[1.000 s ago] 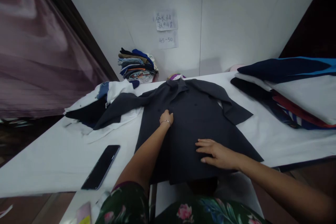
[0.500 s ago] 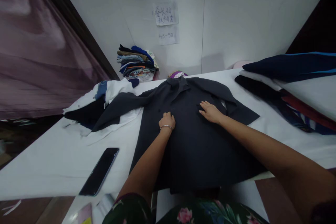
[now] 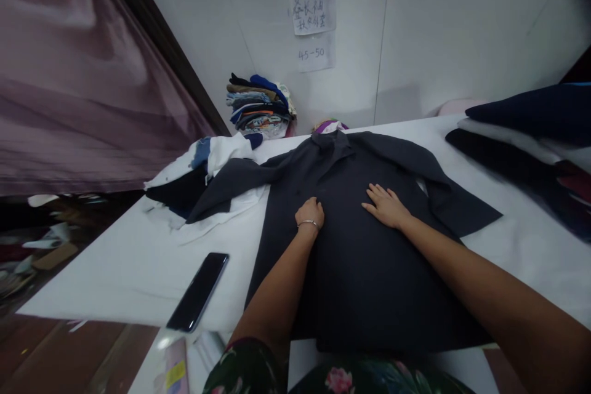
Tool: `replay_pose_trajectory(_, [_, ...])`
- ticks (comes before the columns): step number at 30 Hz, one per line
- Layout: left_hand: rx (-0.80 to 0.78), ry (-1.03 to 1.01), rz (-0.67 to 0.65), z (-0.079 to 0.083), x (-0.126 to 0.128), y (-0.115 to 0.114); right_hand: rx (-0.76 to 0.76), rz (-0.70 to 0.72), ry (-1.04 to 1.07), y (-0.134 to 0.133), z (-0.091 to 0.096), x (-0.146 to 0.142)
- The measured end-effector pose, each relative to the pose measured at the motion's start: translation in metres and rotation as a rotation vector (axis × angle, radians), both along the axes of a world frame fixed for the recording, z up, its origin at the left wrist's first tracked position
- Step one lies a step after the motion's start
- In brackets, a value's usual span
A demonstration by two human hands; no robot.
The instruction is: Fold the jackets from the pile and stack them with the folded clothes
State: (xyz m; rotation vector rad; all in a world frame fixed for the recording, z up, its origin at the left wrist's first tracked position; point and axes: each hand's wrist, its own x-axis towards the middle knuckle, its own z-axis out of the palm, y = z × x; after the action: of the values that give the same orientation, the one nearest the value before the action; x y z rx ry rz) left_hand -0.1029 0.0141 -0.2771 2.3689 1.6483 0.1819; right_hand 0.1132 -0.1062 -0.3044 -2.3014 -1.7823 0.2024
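A dark grey coat (image 3: pixel 364 258) lies spread front-up on the white table (image 3: pixel 138 265), collar toward the wall and sleeves out to both sides. My left hand (image 3: pixel 310 212), with a thin bracelet at the wrist, rests on the coat's chest with its fingers curled under, pressed into the cloth. My right hand (image 3: pixel 386 205) lies flat on the coat a little to the right, fingers stretched out and together. Neither hand lifts the fabric.
A black phone (image 3: pixel 198 291) lies near the table's front left edge. Crumpled white and dark clothes (image 3: pixel 198 178) sit under the coat's left sleeve. Folded garments (image 3: pixel 530 129) are stacked at the right. A pile of clothes (image 3: pixel 259 108) stands against the wall under paper notes (image 3: pixel 313 13).
My right hand slid from the coat's lower hem area up to its chest, beside my left hand. My left hand stayed in place. The view shifted slightly left.
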Motion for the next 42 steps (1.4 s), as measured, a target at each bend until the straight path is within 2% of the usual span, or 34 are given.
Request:
replay_pose_trajectory(3, [-0.006,-0.02,0.001,0.0,-0.001,-0.001,0.074,-0.008,0.032,-0.002,-0.004,0.005])
replay_pose_trajectory(7, [-0.017,-0.094,0.074,0.003,-0.01,0.009,0.159,-0.074,0.042,-0.004,-0.01,0.009])
replay_pose_trajectory(12, [0.036,-0.149,0.21,0.008,-0.027,0.041,0.124,-0.177,-0.013,-0.002,-0.01,0.004])
replay_pose_trajectory(16, [0.021,-0.132,0.241,0.009,-0.028,0.064,0.089,-0.198,-0.017,0.001,-0.009,0.001])
replay_pose_trajectory(26, [0.045,-0.185,0.313,0.0,-0.025,0.074,0.075,-0.174,0.007,-0.001,0.0,-0.004])
replay_pose_trajectory(30, [0.059,-0.22,0.311,-0.002,-0.027,0.075,0.231,-0.19,0.174,-0.002,-0.004,0.002])
replay_pose_trajectory(34, [0.081,-0.256,0.287,-0.005,-0.029,0.075,0.416,-0.336,0.42,-0.002,-0.01,0.02])
replay_pose_trajectory(40, [0.116,-0.272,0.227,-0.007,-0.028,0.075,0.442,-0.386,0.446,-0.004,-0.014,0.039])
replay_pose_trajectory(42, [0.105,-0.256,0.141,-0.006,-0.026,0.071,0.409,-0.365,0.423,-0.004,-0.014,0.037])
